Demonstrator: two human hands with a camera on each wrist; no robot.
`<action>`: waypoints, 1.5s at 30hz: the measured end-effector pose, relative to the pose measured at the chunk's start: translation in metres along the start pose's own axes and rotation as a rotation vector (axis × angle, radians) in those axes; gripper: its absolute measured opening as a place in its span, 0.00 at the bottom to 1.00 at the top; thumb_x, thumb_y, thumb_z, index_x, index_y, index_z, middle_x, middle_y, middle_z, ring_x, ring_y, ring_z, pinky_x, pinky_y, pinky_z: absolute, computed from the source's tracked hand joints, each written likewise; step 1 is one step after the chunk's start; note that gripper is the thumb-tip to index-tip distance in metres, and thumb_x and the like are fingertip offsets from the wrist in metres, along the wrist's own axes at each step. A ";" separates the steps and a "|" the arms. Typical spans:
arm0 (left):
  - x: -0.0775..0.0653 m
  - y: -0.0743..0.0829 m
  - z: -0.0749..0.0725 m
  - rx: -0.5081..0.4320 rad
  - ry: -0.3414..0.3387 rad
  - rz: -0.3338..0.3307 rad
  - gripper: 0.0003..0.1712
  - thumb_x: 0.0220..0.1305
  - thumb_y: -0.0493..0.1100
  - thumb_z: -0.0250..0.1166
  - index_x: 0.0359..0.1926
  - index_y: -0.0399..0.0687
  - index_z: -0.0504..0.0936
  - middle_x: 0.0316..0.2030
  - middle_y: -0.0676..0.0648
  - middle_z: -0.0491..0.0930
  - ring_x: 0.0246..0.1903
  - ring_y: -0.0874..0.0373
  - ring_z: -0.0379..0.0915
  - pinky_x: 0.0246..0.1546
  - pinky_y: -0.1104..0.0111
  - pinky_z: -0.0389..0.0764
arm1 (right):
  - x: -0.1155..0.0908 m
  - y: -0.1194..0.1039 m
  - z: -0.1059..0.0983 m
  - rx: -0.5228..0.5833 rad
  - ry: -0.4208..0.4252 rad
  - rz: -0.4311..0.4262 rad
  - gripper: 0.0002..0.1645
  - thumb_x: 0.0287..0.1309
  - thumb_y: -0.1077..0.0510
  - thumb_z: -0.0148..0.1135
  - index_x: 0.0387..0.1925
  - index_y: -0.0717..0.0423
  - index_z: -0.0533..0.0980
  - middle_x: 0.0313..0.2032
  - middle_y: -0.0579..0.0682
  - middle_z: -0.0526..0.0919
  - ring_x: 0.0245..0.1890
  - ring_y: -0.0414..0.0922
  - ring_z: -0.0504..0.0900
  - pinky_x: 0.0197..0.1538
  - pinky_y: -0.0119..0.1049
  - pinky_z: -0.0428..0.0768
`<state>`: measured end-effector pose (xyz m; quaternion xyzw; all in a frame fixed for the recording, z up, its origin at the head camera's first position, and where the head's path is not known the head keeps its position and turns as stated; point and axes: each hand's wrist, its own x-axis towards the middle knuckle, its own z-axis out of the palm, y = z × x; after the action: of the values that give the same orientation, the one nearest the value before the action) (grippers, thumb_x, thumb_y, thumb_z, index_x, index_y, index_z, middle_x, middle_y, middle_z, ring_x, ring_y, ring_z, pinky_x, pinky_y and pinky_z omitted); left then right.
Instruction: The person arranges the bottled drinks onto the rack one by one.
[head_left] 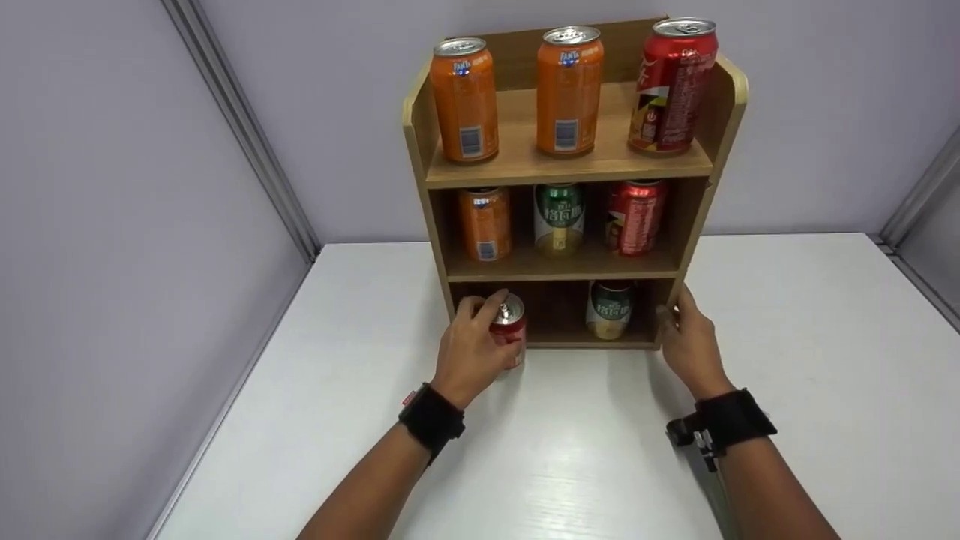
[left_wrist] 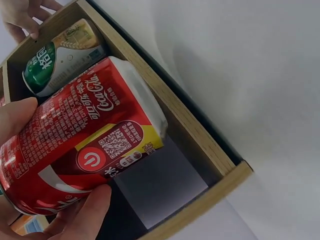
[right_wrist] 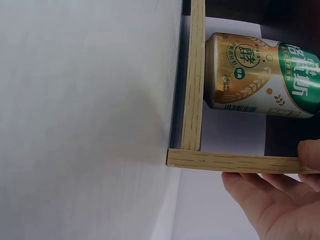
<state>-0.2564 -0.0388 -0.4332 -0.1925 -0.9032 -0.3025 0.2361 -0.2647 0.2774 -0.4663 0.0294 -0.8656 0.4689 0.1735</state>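
Observation:
My left hand [head_left: 474, 349] grips a red Coca-Cola can [head_left: 510, 330] around its side, at the left front of the shelf's bottom compartment. In the left wrist view the can [left_wrist: 95, 130] has its base close to the wooden front edge, with fingers and thumb on opposite sides of it. My right hand [head_left: 691, 345] holds the right side panel of the wooden shelf [head_left: 555, 276] low down. The right wrist view has the thumb [right_wrist: 310, 154] at the panel's edge and the other fingers along its outer face. A green and gold can [head_left: 610, 309] stands in the bottom compartment's right part.
On the top shelf stand an orange Fanta can [head_left: 466, 101], another Fanta can [head_left: 568, 90] and a red can [head_left: 673, 86]. The middle level holds an orange can [head_left: 486, 225], a green can [head_left: 559, 217] and a red can [head_left: 636, 217]. A white table [head_left: 360, 322] lies beneath; grey walls stand behind and left.

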 end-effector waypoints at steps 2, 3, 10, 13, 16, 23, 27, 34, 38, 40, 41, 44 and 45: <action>0.006 0.001 0.003 0.009 -0.001 0.002 0.42 0.45 0.47 0.78 0.63 0.50 0.74 0.49 0.40 0.72 0.45 0.49 0.76 0.45 0.60 0.79 | -0.001 -0.001 0.000 0.005 0.000 0.001 0.30 0.74 0.61 0.43 0.74 0.49 0.54 0.64 0.65 0.68 0.62 0.64 0.68 0.57 0.56 0.71; 0.009 0.001 0.005 0.017 -0.001 0.006 0.41 0.45 0.47 0.78 0.63 0.49 0.75 0.49 0.39 0.72 0.44 0.49 0.76 0.45 0.59 0.79 | -0.001 -0.001 0.000 0.008 0.002 0.000 0.30 0.74 0.61 0.43 0.74 0.48 0.54 0.64 0.65 0.68 0.62 0.63 0.68 0.57 0.56 0.71; 0.021 -0.002 0.014 0.037 -0.034 -0.038 0.37 0.47 0.49 0.77 0.59 0.46 0.78 0.46 0.38 0.72 0.41 0.48 0.75 0.43 0.58 0.78 | -0.002 -0.003 0.002 0.007 0.004 0.000 0.29 0.75 0.59 0.43 0.73 0.49 0.55 0.64 0.65 0.68 0.62 0.64 0.68 0.57 0.56 0.71; 0.022 -0.005 0.017 0.042 -0.050 -0.082 0.35 0.48 0.50 0.77 0.58 0.46 0.78 0.44 0.40 0.74 0.40 0.50 0.74 0.41 0.59 0.78 | -0.003 -0.004 0.005 0.008 -0.005 0.010 0.29 0.75 0.59 0.44 0.73 0.49 0.55 0.63 0.65 0.69 0.62 0.64 0.69 0.57 0.56 0.71; 0.026 -0.006 0.019 0.052 -0.061 -0.110 0.32 0.50 0.52 0.76 0.56 0.46 0.79 0.42 0.41 0.75 0.39 0.51 0.74 0.40 0.59 0.78 | -0.003 -0.004 0.007 0.008 -0.002 0.009 0.29 0.74 0.59 0.44 0.73 0.49 0.56 0.63 0.66 0.69 0.61 0.63 0.70 0.56 0.56 0.72; 0.033 -0.008 0.019 0.008 -0.088 -0.188 0.32 0.54 0.53 0.74 0.57 0.44 0.79 0.45 0.42 0.80 0.43 0.51 0.74 0.44 0.58 0.78 | -0.004 -0.008 0.010 0.006 -0.007 0.002 0.30 0.74 0.60 0.44 0.74 0.47 0.54 0.64 0.64 0.68 0.62 0.61 0.69 0.56 0.54 0.73; 0.036 -0.010 0.020 -0.012 -0.071 -0.168 0.32 0.54 0.51 0.74 0.59 0.47 0.77 0.45 0.44 0.82 0.43 0.52 0.77 0.44 0.59 0.79 | -0.005 -0.009 0.010 0.007 -0.011 0.003 0.30 0.74 0.60 0.44 0.74 0.48 0.54 0.64 0.63 0.68 0.62 0.61 0.69 0.57 0.54 0.72; 0.035 -0.015 0.020 0.028 -0.039 -0.176 0.32 0.54 0.51 0.74 0.60 0.50 0.77 0.45 0.46 0.82 0.44 0.53 0.78 0.45 0.59 0.78 | -0.005 -0.010 0.011 0.011 -0.014 -0.002 0.31 0.75 0.60 0.44 0.75 0.48 0.53 0.65 0.64 0.68 0.63 0.61 0.68 0.57 0.53 0.71; 0.034 -0.014 0.020 0.037 -0.040 -0.196 0.34 0.53 0.53 0.74 0.60 0.49 0.77 0.47 0.45 0.82 0.45 0.51 0.77 0.47 0.58 0.78 | -0.004 -0.011 0.010 0.001 -0.011 -0.003 0.30 0.75 0.60 0.44 0.74 0.49 0.54 0.64 0.64 0.68 0.63 0.61 0.68 0.58 0.54 0.71; 0.034 -0.014 0.020 0.031 -0.036 -0.204 0.35 0.53 0.54 0.74 0.61 0.49 0.76 0.48 0.44 0.81 0.46 0.50 0.77 0.48 0.57 0.77 | -0.003 -0.012 0.009 0.002 -0.010 -0.004 0.30 0.75 0.60 0.44 0.74 0.49 0.54 0.64 0.64 0.68 0.63 0.61 0.68 0.58 0.54 0.70; 0.034 -0.014 0.021 0.025 -0.034 -0.205 0.35 0.54 0.53 0.74 0.62 0.49 0.75 0.49 0.44 0.81 0.47 0.50 0.77 0.49 0.57 0.77 | -0.002 -0.012 0.009 0.003 -0.009 -0.005 0.30 0.75 0.60 0.44 0.74 0.49 0.55 0.64 0.64 0.68 0.63 0.61 0.68 0.59 0.54 0.70; 0.033 -0.015 0.021 0.016 -0.039 -0.210 0.37 0.55 0.53 0.73 0.64 0.49 0.73 0.51 0.43 0.79 0.49 0.49 0.75 0.52 0.56 0.75 | -0.002 -0.012 0.009 0.001 -0.007 -0.004 0.30 0.74 0.60 0.44 0.74 0.48 0.55 0.64 0.64 0.69 0.63 0.61 0.68 0.58 0.54 0.71; 0.032 -0.016 0.021 0.020 -0.041 -0.211 0.36 0.55 0.53 0.73 0.63 0.48 0.73 0.50 0.43 0.80 0.49 0.49 0.76 0.51 0.56 0.76 | -0.002 -0.011 0.009 0.002 -0.008 -0.004 0.30 0.74 0.60 0.44 0.74 0.48 0.54 0.64 0.64 0.69 0.63 0.61 0.68 0.57 0.54 0.71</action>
<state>-0.2970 -0.0301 -0.4379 -0.1003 -0.9260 -0.3127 0.1863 -0.2630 0.2632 -0.4627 0.0332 -0.8659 0.4691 0.1708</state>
